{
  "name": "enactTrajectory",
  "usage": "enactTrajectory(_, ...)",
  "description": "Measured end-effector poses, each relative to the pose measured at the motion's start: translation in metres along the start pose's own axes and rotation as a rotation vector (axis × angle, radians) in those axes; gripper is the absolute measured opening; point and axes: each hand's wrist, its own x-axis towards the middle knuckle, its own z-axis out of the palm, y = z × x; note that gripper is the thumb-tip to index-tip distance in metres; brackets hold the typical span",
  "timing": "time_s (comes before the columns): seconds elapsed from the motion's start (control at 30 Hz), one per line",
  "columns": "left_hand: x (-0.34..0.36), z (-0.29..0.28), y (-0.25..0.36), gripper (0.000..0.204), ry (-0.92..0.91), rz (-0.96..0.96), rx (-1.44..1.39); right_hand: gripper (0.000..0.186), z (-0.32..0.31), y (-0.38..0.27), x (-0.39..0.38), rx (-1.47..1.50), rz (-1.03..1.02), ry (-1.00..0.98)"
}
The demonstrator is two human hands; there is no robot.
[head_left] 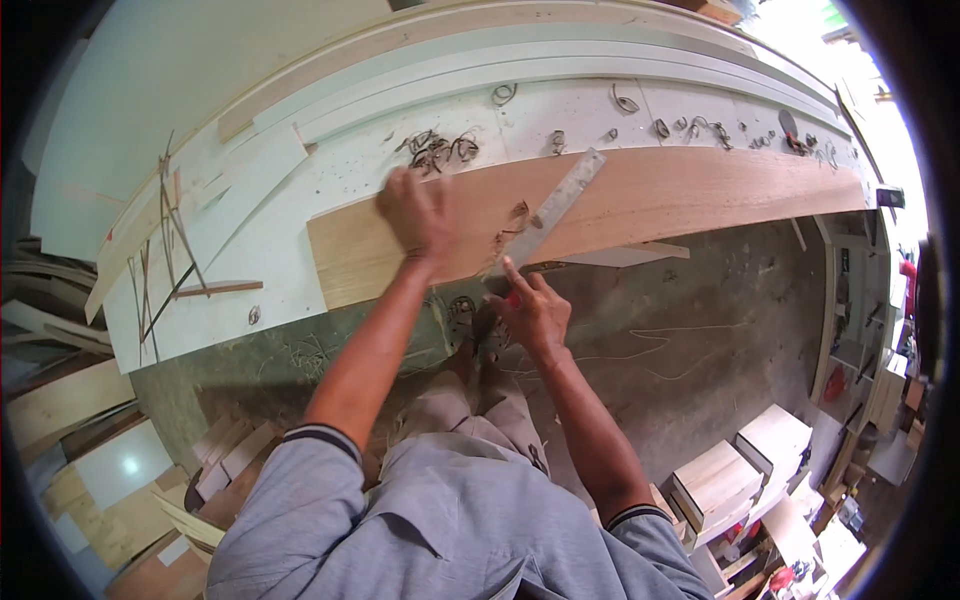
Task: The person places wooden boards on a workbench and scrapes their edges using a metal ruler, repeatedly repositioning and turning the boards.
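Note:
A long reddish-brown wood board lies along the front edge of a white bench. Across it, at a slant, lies a metal ruler with thin brown curled strips beside it. My left hand is over the board's left part, smeared by motion, so its fingers cannot be read. At the board's front edge, my right hand is closed around a small red thing, mostly hidden by the fingers. Its index fingertip is at the ruler's near end.
The white bench carries a heap of dark curled strips, with others scattered to the right. Thin sticks lie at the left, long white panels at the back. Pale wooden boxes stand on the floor at right.

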Motion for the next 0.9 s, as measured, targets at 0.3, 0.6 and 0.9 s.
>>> enactTrajectory(0.3,-0.012,-0.044,-0.097,0.038,-0.173,-0.169,0.276,0.068,0.005,-0.011,-0.024,0.055,-0.066,-0.062)
enactTrajectory(0.6,-0.012,-0.046,-0.098,0.038,-0.155,-0.135,0.308,0.065,0.025,-0.037,-0.036,0.028,-0.092,-0.053)
enactTrajectory(0.9,-0.012,-0.046,-0.097,0.038,-0.16,-0.148,0.336,0.07,0.044,-0.071,-0.02,0.056,-0.097,0.013)
